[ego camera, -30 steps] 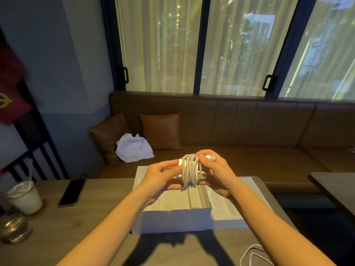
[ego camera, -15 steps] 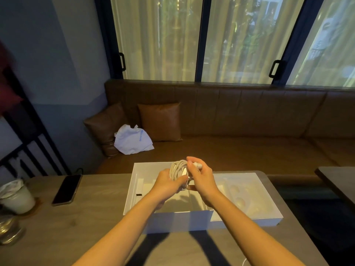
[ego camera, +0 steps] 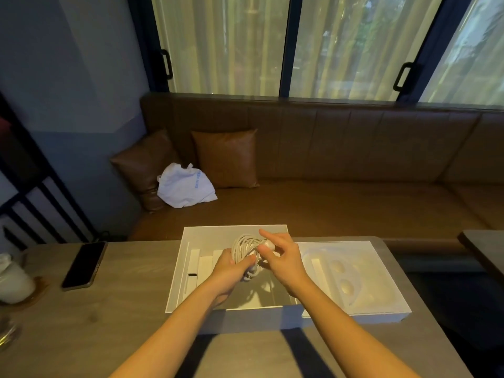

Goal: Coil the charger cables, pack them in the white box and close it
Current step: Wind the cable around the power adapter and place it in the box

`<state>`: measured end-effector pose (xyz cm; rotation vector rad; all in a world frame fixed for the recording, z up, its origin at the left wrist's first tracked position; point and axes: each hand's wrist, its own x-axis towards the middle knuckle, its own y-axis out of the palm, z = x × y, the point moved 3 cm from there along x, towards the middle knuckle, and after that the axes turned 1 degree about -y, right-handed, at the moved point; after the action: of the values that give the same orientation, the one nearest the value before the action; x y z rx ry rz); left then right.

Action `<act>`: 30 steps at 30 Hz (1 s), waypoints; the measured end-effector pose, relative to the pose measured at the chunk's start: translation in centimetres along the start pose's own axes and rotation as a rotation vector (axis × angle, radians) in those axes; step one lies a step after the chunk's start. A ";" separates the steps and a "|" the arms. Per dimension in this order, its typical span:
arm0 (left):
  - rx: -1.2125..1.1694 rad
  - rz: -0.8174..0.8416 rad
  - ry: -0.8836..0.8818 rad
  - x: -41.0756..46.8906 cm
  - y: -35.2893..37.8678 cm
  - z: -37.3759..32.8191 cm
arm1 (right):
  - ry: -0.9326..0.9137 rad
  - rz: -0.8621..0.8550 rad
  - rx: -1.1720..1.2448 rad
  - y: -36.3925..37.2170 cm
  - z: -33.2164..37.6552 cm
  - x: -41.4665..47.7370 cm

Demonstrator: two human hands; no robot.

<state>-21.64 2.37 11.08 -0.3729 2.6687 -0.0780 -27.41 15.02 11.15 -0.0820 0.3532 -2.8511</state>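
Note:
A coiled white charger cable (ego camera: 243, 248) hangs inside the open white box (ego camera: 178, 271) on the table. My left hand (ego camera: 231, 271) grips the coil from below and the left. My right hand (ego camera: 283, 257) pinches the cable's plug end at the coil's upper right, with the forefinger stretched over the top. Both hands are low in the box, above its paper inserts. The box lid (ego camera: 381, 304) lies upturned just right of the box, showing a moulded insert.
A dark phone (ego camera: 84, 264) lies on the table to the left, a white cup (ego camera: 12, 282) on a coaster at the far left edge. Behind the table runs a brown bench (ego camera: 341, 203) with cushions and a white bag (ego camera: 185, 185). Another table's corner (ego camera: 485, 249) shows at right.
Both hands have lowered the coiled cable from above the box down into it. The view has tilted, so the box and lid show more fully.

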 end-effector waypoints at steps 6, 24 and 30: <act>0.130 -0.040 -0.041 1.6 -0.1 2.2 | 0.011 -0.077 -0.275 0.2 -1.7 0.7; 0.109 -0.116 -0.035 3.6 0.1 4.1 | 0.117 -0.093 -0.139 1.0 -4.7 0.7; 0.174 -0.048 -0.021 4.0 -0.4 3.6 | 0.093 -0.127 -0.141 0.6 -4.4 0.8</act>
<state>-23.44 0.96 6.16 -0.3797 2.6077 -0.3167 -28.42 15.26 6.71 0.0013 0.5890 -2.9584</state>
